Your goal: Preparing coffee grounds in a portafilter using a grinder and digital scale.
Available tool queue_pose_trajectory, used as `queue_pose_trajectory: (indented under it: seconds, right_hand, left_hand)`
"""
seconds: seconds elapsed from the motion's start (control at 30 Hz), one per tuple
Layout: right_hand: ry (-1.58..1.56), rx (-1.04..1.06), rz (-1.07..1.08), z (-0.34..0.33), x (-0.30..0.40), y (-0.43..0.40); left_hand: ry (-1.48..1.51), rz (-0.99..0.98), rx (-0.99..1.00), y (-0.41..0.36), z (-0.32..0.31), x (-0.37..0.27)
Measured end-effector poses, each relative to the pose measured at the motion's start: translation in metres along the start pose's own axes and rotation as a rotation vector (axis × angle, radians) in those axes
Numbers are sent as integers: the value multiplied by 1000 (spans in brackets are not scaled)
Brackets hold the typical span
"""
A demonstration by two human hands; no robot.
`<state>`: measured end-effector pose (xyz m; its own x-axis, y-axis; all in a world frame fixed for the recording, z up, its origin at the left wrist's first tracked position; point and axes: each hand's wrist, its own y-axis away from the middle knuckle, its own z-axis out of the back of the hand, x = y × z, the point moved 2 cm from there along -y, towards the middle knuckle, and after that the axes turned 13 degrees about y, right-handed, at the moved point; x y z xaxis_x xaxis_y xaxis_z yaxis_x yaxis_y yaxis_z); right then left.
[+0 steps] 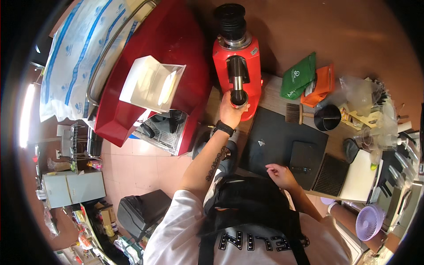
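A red coffee grinder (254, 71) with a black ribbed top stands ahead of me. My left hand (231, 111) grips a small dark-lined metal cup (239, 98) directly beneath the grinder's metal spout (238, 82). What the cup contains is too dark to tell. Over the near edge of a black mat (265, 132), my right hand (279, 175) holds nothing, its fingers loosely curled and apart. Just right of that hand lies a flat black digital scale (303, 157) with a lit display.
A red espresso machine (159, 39) stands left, bearing a clear-fronted white box (142, 82). Right of the grinder are green (299, 78) and orange pouches (319, 86), a wooden-handled brush (294, 113) and a black round container (327, 117). A black grid mat (331, 175) lies beyond the scale.
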<state>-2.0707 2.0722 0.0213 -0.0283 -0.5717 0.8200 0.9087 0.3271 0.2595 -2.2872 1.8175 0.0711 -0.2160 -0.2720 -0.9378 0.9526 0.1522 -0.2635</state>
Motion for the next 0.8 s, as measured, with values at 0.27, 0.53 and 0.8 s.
queue_pose_trajectory:
  seconds: [0.27,0.53,0.8]
  right_hand:
    - [149,-318,-204,-21,-33,89]
    - [97,-533,-490,-75,-97,189]
    - [88,-246,-945,-165,-168,307]
  left_hand:
    - [170,61,67,-2,5,-9]
    - [104,-1,102,-6,11,14]
    - [98,20,112,-6,14,14]
